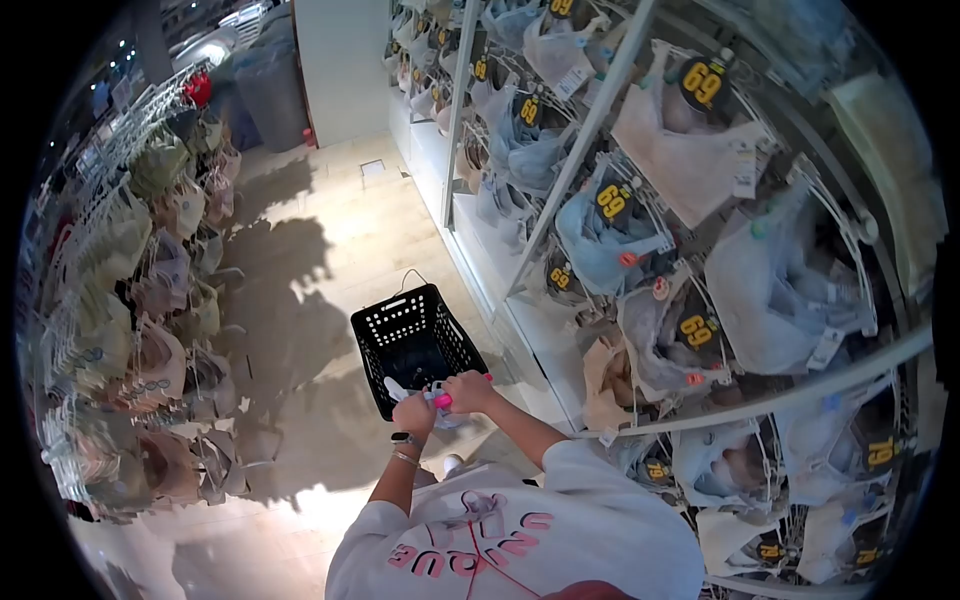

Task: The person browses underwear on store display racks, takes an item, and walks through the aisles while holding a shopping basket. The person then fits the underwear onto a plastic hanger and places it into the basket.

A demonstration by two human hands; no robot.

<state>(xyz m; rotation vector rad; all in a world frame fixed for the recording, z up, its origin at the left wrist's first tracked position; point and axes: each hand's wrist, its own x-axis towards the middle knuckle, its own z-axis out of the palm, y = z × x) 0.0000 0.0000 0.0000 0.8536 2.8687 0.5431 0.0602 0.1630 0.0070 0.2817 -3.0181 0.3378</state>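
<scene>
My left hand (413, 413), with a watch on the wrist, is closed on a pale, whitish item (394, 388) that looks like soft fabric. Beside it, my right hand (466, 390) is wrapped round a bright pink rod-like item (442, 401), whose end pokes out past the fingers. The kind of either item is too small to make out. Both hands are close together above the near rim of a black perforated plastic basket (392, 322). A thin wire hook sticks up at the basket's far edge. Part of the basket's inside is hidden by my hands.
On the left stands a rack of hanging bras (160, 260). Along the right run glass-fronted shelves with bras on hangers (690, 150) and round yellow-numbered price tags (705, 83). A pale tiled floor (370, 220) lies between. A large grey bin (270, 100) stands at the far end.
</scene>
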